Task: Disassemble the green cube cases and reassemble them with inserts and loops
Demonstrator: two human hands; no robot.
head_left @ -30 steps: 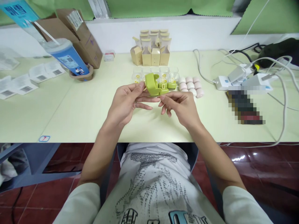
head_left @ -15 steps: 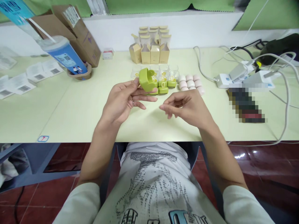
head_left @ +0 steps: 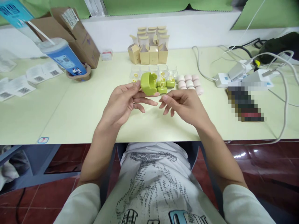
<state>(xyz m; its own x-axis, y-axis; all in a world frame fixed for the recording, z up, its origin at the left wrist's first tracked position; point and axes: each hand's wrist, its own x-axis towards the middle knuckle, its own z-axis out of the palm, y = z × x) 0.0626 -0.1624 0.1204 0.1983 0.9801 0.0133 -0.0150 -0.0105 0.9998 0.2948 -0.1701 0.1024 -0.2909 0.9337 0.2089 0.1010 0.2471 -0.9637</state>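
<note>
My left hand (head_left: pixel 126 102) holds a hollow green plastic case (head_left: pixel 147 84) between thumb and fingers, its open side turned to the right. Its other fingers stretch out below the case. Just right of it, my right hand (head_left: pixel 183 104) hovers above the table with curled fingers, thumb near the index fingertip; whether something small is pinched there I cannot make out. Behind the hands are several small green cases (head_left: pixel 162 90) with loops and several clear plastic cups (head_left: pixel 173 73). Several pale pink round pieces (head_left: pixel 189 84) stand in rows to the right.
Several open small cardboard boxes (head_left: pixel 149 54) stand by the wall. At left are a blue cup (head_left: pixel 66 57) with a straw, a large cardboard box (head_left: pixel 87 46) and labelled white packets (head_left: pixel 22 85). Power strips (head_left: pixel 245 76), cables and a pixelated dark object (head_left: pixel 245 104) lie at right.
The green case has moved slightly right and down in my left hand. My right hand has shifted a little, its fingers spreading slightly. The view has also shifted slightly.
</note>
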